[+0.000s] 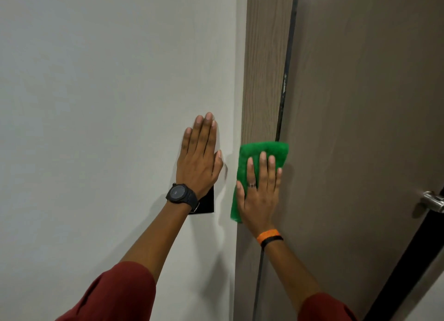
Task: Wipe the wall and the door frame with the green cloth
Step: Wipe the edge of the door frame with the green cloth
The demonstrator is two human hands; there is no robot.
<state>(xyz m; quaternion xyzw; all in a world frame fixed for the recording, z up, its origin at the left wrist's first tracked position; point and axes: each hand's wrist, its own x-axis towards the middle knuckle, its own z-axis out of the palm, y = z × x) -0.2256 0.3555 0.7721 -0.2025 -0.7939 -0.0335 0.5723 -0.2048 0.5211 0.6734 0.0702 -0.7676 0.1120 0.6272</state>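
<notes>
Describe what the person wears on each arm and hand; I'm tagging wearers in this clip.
Both arms have dark red sleeves pushed up toward the elbows. The left hand has a black round-faced wristwatch on its wrist. The right hand wears a thin patterned ring on one finger, plus an orange wristband and a narrow black band beside it.

The left hand [199, 162] and watch [180, 193] hide most of the black plate [206, 204].

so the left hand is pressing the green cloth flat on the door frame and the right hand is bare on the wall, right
Not quite: the hands are swapped. The head view shows the right hand pressing the green cloth flat on the door frame, while the left hand, the one with the black watch, lies bare on the wall.
</notes>
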